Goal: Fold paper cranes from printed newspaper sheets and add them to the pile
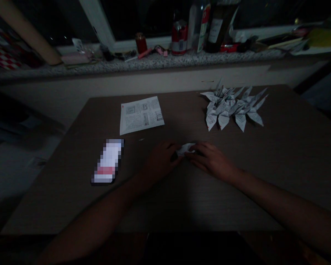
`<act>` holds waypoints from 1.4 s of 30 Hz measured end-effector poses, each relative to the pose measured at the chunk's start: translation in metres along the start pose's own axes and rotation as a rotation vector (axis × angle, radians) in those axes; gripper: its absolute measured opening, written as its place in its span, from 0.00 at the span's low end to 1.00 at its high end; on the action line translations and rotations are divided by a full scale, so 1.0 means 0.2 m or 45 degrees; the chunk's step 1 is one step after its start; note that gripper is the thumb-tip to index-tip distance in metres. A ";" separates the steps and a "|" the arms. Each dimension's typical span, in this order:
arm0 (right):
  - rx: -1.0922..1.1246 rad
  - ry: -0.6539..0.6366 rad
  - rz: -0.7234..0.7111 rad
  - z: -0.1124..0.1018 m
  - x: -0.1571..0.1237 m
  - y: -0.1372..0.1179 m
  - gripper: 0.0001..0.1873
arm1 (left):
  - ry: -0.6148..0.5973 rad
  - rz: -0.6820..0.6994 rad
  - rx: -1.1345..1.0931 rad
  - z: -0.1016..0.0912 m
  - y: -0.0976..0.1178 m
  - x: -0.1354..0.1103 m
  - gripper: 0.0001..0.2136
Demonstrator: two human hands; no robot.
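The room is dim. A small folded piece of printed paper (185,148) lies on the brown table (278,165) near the middle. My left hand (161,159) pinches its left side and my right hand (211,158) presses on its right side, fingers curled over it. Most of the paper is hidden under my fingers. Several finished paper cranes (233,107) made of the same printed paper lie in a heap at the back right of the table. A flat printed sheet (141,115) lies behind my left hand.
A phone with a lit, blurred screen (108,161) lies on the table's left part. Behind the table runs a stone window sill (154,60) with a red can (179,36), bottles (202,24), a small red jar (141,42) and clutter.
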State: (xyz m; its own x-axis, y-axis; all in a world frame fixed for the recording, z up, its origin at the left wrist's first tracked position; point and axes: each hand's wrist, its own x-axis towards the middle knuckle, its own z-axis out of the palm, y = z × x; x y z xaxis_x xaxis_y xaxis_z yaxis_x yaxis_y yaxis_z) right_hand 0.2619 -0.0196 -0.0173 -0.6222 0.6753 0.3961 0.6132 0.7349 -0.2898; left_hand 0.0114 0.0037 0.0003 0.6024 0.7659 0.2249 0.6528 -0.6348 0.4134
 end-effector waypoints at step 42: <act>-0.204 -0.144 0.110 -0.05 0.02 0.00 0.27 | -0.227 0.370 0.272 -0.05 -0.02 -0.05 0.21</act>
State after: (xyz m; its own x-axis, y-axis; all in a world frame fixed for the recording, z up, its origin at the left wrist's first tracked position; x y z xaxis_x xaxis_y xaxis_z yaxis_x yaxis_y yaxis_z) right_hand 0.2638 -0.0172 -0.0068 -0.6089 0.7449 0.2726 0.7306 0.6605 -0.1730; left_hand -0.0007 0.0001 0.0047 0.8342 0.5332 0.1409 0.5128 -0.8439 0.1579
